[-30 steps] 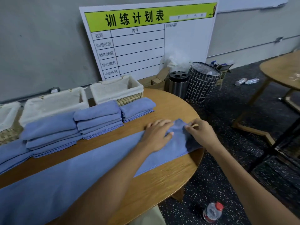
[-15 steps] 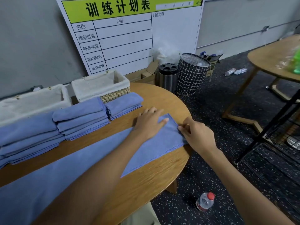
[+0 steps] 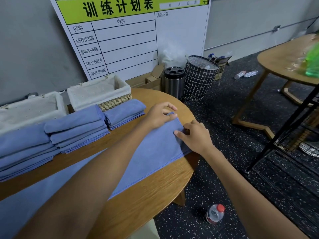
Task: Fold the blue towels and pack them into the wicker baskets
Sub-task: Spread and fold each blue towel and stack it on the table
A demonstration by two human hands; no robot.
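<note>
The long towel [image 3: 151, 152] lies flat along the worktop [image 3: 143, 195], its far end under both hands. The left hand [image 3: 159, 115] pinches the far corner; the right hand [image 3: 194, 135] pinches the near one. Soft, light and limp, it likely handles best by its corners.

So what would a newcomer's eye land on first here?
Probably both hands at the far end of the long blue towel on the wooden table: left hand pinching its far corner, right hand pinching the edge. Next, the big green-headed chart against the wall, above the folded towel stacks.
</note>
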